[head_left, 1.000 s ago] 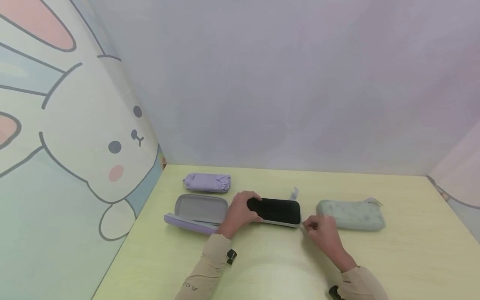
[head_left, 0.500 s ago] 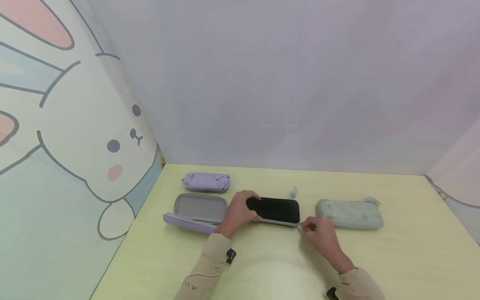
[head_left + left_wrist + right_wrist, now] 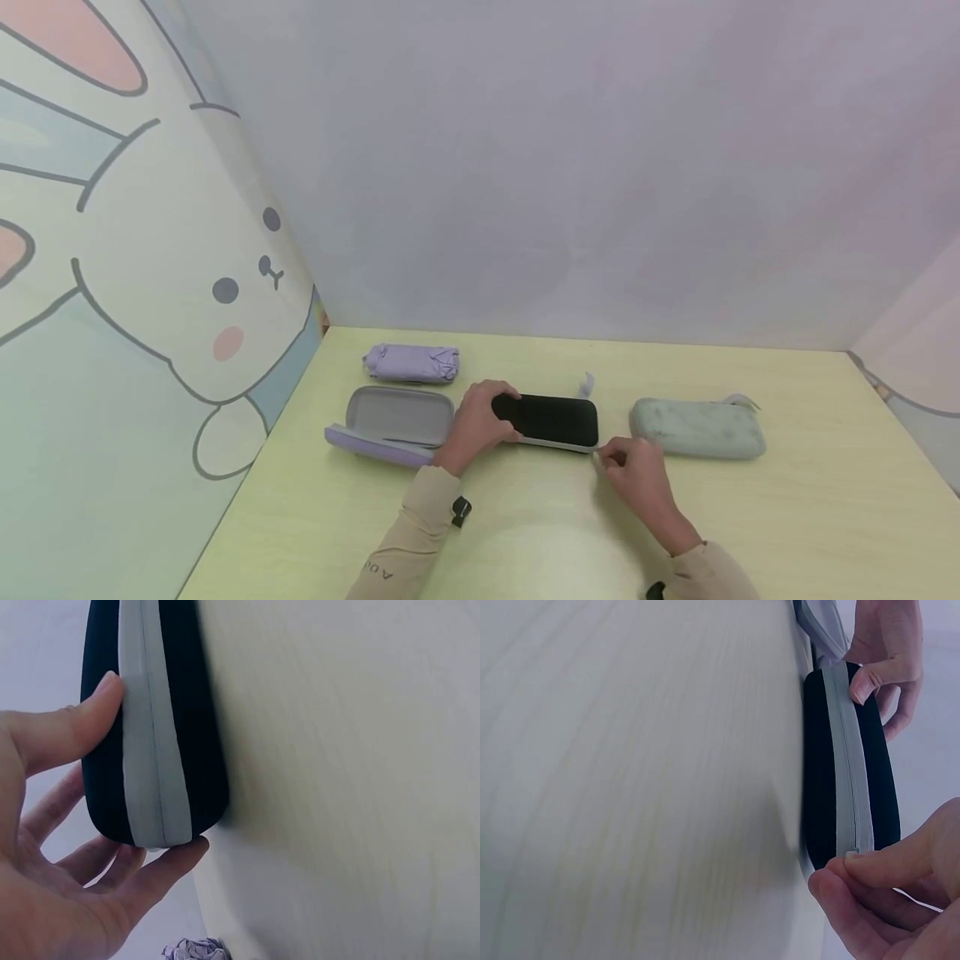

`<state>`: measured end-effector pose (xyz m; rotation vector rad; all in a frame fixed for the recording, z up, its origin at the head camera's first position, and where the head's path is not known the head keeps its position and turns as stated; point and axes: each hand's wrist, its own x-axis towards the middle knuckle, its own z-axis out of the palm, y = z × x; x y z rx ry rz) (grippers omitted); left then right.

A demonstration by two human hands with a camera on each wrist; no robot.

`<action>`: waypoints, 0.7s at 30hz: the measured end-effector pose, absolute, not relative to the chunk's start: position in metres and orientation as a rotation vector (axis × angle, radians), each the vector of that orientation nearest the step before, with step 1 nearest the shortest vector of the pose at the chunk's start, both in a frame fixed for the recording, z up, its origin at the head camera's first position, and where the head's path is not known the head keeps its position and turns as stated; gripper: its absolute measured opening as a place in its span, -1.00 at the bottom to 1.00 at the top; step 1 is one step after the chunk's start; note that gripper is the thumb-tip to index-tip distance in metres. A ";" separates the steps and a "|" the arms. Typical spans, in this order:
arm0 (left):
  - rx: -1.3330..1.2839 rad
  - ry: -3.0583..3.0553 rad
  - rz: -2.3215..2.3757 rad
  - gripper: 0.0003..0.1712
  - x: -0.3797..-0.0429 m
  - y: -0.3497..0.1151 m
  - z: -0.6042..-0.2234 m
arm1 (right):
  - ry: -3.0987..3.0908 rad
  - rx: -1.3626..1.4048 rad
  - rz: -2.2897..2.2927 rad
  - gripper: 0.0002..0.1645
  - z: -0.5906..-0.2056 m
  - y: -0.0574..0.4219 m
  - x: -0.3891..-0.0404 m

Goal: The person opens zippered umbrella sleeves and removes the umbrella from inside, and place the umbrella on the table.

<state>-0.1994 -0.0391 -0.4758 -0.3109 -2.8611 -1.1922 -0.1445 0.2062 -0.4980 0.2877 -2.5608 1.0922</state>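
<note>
A black zip case (image 3: 558,422) with a pale grey zipper band lies on the table in front of me. My left hand (image 3: 478,427) grips its left end; in the left wrist view the thumb (image 3: 101,712) presses the black side near the band and the fingers wrap round the rounded end. At the near right corner, my right hand (image 3: 641,479) pinches the zipper pull (image 3: 852,855) between thumb and forefinger. The zipper line (image 3: 847,757) between the two hands looks closed. The pull is mostly covered by the fingertips.
Left of the case lies an open lilac case (image 3: 401,417) with a grey inside, its lid toward me. Behind that sits a lilac wrapped bundle (image 3: 412,364). A pale green pouch (image 3: 701,429) rests to the right. A pale strap (image 3: 587,384) sticks up behind the black case.
My right hand has slid slightly left along the case's near right corner with the zipper pull. The left hand keeps its grip on the left end.
</note>
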 end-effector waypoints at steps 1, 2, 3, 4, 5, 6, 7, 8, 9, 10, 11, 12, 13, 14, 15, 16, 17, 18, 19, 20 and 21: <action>-0.312 -2.861 -1.191 -0.44 -0.200 -0.039 -0.476 | -2.554 0.290 1.092 -0.70 -0.498 0.205 -0.144; -0.312 -2.861 -1.193 -0.44 -0.200 -0.040 -0.476 | -2.551 0.289 1.092 -0.70 -0.498 0.205 -0.144; -0.313 -2.862 -1.195 -0.44 -0.200 -0.040 -0.476 | -2.551 0.286 1.093 -0.70 -0.497 0.204 -0.143; -0.315 -2.861 -1.201 -0.44 -0.200 -0.040 -0.476 | -2.549 0.284 1.095 -0.70 -0.497 0.203 -0.143; -0.316 -2.860 -1.204 -0.45 -0.200 -0.040 -0.476 | -2.549 0.281 1.099 -0.70 -0.497 0.203 -0.142; -0.318 -2.858 -1.207 -0.45 -0.200 -0.040 -0.476 | -2.549 0.280 1.100 -0.70 -0.497 0.202 -0.142; -0.320 -2.855 -1.209 -0.45 -0.200 -0.040 -0.476 | -2.549 0.279 1.101 -0.69 -0.497 0.202 -0.142; -0.322 -2.854 -1.211 -0.45 -0.200 -0.040 -0.475 | -2.549 0.277 1.101 -0.69 -0.497 0.202 -0.142; -0.322 -2.853 -1.212 -0.45 -0.200 -0.040 -0.475 | -2.547 0.275 1.099 -0.69 -0.497 0.202 -0.141; -0.322 -2.852 -1.214 -0.45 -0.200 -0.040 -0.475 | -2.542 0.273 1.096 -0.68 -0.497 0.202 -0.141; -0.318 -2.854 -1.213 -0.45 -0.200 -0.039 -0.475 | -2.535 0.271 1.094 -0.68 -0.497 0.201 -0.141; -0.314 -2.855 -1.217 -0.45 -0.200 -0.039 -0.475 | -2.527 0.270 1.088 -0.68 -0.497 0.201 -0.140; -0.308 -2.857 -1.219 -0.45 -0.200 -0.039 -0.475 | -2.519 0.271 1.084 -0.67 -0.497 0.200 -0.140; -0.303 -2.859 -1.222 -0.45 -0.200 -0.039 -0.475 | -2.510 0.273 1.080 -0.68 -0.497 0.199 -0.140; -0.296 -2.861 -1.225 -0.45 -0.200 -0.039 -0.475 | -2.501 0.278 1.077 -0.68 -0.497 0.198 -0.139; -0.291 -2.861 -1.228 -0.45 -0.200 -0.039 -0.475 | -2.494 0.280 1.073 -0.68 -0.497 0.197 -0.139; -0.286 -2.862 -1.230 -0.45 -0.201 -0.039 -0.475 | -2.490 0.281 1.069 -0.69 -0.497 0.196 -0.139; -0.283 -2.862 -1.234 -0.45 -0.200 -0.039 -0.475 | -2.487 0.281 1.067 -0.69 -0.497 0.195 -0.138; -0.282 -2.863 -1.236 -0.45 -0.200 -0.039 -0.475 | -2.486 0.280 1.067 -0.69 -0.497 0.195 -0.138; -0.283 -2.862 -1.241 -0.45 -0.200 -0.039 -0.475 | -2.487 0.275 1.066 -0.70 -0.497 0.194 -0.138; -0.283 -2.862 -1.244 -0.45 -0.200 -0.040 -0.475 | -2.489 0.270 1.063 -0.69 -0.497 0.194 -0.137</action>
